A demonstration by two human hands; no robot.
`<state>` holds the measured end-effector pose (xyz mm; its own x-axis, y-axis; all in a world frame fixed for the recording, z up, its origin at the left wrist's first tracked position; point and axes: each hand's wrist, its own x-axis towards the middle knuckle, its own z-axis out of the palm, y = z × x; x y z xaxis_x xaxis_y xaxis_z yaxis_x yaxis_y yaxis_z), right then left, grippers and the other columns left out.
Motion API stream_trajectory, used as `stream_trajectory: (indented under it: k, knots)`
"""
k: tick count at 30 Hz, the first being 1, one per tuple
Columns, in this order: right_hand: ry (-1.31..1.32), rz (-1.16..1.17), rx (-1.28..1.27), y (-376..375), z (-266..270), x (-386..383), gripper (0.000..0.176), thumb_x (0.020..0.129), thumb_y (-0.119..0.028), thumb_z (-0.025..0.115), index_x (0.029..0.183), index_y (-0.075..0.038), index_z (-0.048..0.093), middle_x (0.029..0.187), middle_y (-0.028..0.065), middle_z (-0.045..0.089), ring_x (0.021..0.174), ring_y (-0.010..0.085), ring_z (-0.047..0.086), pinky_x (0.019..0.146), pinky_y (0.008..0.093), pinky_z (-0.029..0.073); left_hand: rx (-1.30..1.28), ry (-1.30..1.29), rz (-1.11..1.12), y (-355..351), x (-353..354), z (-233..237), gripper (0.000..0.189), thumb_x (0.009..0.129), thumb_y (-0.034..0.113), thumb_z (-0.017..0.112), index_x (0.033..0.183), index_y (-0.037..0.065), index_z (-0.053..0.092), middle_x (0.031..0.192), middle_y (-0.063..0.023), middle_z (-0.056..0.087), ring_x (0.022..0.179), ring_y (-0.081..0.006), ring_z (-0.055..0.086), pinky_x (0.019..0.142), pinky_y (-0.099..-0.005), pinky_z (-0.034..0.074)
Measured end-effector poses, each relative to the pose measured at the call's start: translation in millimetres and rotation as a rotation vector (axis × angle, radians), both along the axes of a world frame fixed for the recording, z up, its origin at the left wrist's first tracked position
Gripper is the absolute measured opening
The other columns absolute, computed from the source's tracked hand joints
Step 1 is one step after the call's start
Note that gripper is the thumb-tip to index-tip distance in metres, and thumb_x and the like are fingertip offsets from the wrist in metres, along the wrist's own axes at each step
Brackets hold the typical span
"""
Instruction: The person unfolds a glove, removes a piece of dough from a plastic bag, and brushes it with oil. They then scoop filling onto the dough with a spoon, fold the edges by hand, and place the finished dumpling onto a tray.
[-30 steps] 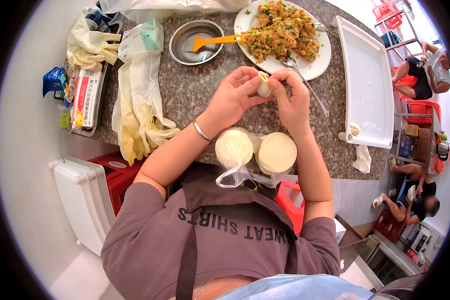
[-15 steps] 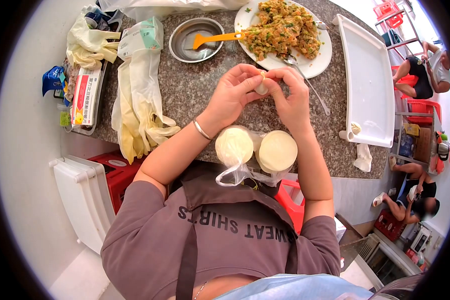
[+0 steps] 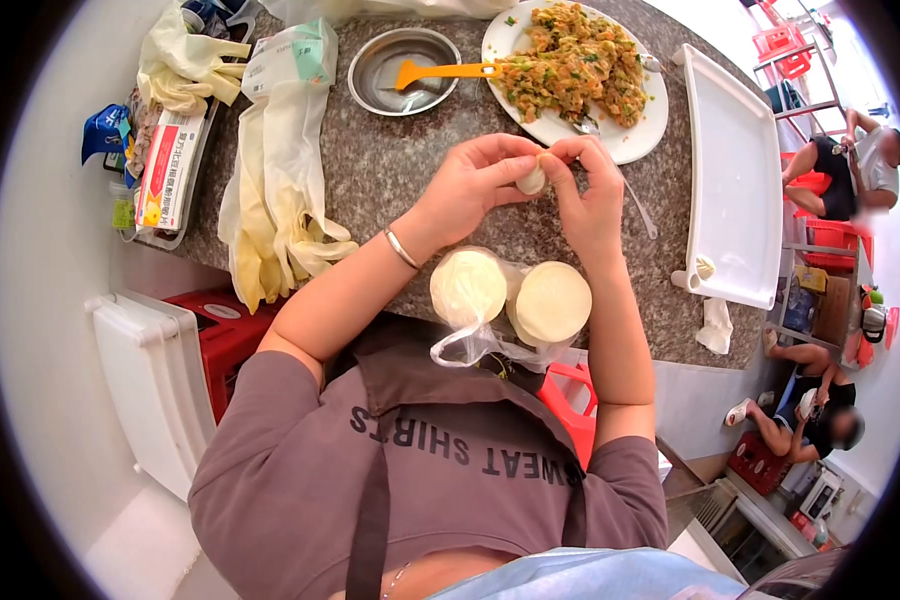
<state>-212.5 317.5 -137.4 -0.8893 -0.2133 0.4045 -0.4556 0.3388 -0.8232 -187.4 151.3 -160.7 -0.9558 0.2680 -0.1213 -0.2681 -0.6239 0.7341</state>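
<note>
My left hand and my right hand meet over the granite counter, fingertips closed on a small pale dumpling. Both hands pinch its edge; my fingers partly cover it. Between my forearms stand two stacks of round dough wrappers, the left stack and the right stack, in clear plastic bags. Beyond my hands is a white plate heaped with chopped filling. A spoon leans from its rim. An orange spatula spans from the filling to a metal bowl.
A white tray lies to the right, with one dumpling at its near left corner and a crumpled tissue beside it. Plastic gloves and a medicine box lie left. Two people sit at far right.
The whole view has shifted slightly. My hands still pinch the dumpling, which now shows a rounder side, and my right fingers have moved along its edge.
</note>
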Motion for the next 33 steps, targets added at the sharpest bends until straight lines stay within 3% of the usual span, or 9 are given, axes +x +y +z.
stream_trajectory:
  k: [12, 17, 21, 23, 28, 33]
  knots:
    - [-0.028, 0.028, 0.026, -4, 0, 2, 0.011, 0.083, -0.010, 0.071, 0.087, -0.001, 0.065, 0.083, 0.0075, 0.065, 0.078, 0.0230, 0.061, 0.078, 0.0328, 0.044, -0.097, 0.040, 0.040, -1, 1, -4, 0.017, 0.094, 0.016, 0.063, 0.107, 0.007, 0.059, 0.101, -0.0022, 0.064, 0.092, -0.0099, 0.063, 0.080, -0.0278, 0.055]
    - [-0.115, 0.005, -0.034, -2, 2, 3, 0.011, 0.086, -0.008, 0.070, 0.087, 0.001, 0.064, 0.081, 0.0069, 0.064, 0.076, 0.0172, 0.058, 0.074, 0.0291, 0.045, -0.149, 0.056, 0.011, -4, -1, -3, 0.018, 0.093, 0.014, 0.064, 0.109, 0.007, 0.061, 0.102, -0.0019, 0.065, 0.093, -0.0101, 0.063, 0.084, -0.0298, 0.055]
    - [-0.136, 0.014, -0.024, 5, 0, 0, 0.011, 0.085, -0.007, 0.070, 0.088, 0.003, 0.063, 0.082, 0.0058, 0.062, 0.077, 0.0145, 0.057, 0.074, 0.0272, 0.045, -0.056, -0.012, -0.062, -5, -1, 2, 0.022, 0.095, 0.016, 0.061, 0.114, 0.005, 0.060, 0.107, -0.0058, 0.066, 0.100, -0.0152, 0.065, 0.086, -0.0313, 0.055]
    - [-0.191, 0.072, -0.192, 8, -1, -2, 0.010, 0.086, -0.005, 0.069, 0.088, 0.003, 0.063, 0.083, 0.0048, 0.062, 0.078, 0.0145, 0.056, 0.075, 0.0274, 0.046, 0.019, -0.079, -0.073, -6, -2, 4, 0.022, 0.096, 0.017, 0.059, 0.114, 0.004, 0.060, 0.109, -0.0075, 0.066, 0.103, -0.0181, 0.066, 0.087, -0.0325, 0.056]
    - [-0.147, 0.135, -0.226, 13, -2, -8, 0.009, 0.086, -0.002, 0.067, 0.093, 0.003, 0.066, 0.087, 0.0048, 0.063, 0.082, 0.0138, 0.057, 0.077, 0.0269, 0.046, 0.234, -0.138, -0.269, -14, -6, 2, 0.027, 0.099, 0.021, 0.054, 0.119, 0.003, 0.057, 0.112, -0.0148, 0.066, 0.098, -0.0283, 0.070, 0.077, -0.0297, 0.061]
    - [-0.341, 0.278, -0.279, 16, 4, -6, 0.012, 0.085, 0.002, 0.066, 0.098, 0.004, 0.069, 0.093, 0.0071, 0.063, 0.086, 0.0135, 0.059, 0.077, 0.0264, 0.048, 0.255, -0.164, -0.311, -15, -6, 4, 0.028, 0.098, 0.022, 0.056, 0.117, 0.001, 0.057, 0.109, -0.0145, 0.067, 0.094, -0.0288, 0.070, 0.070, -0.0258, 0.061]
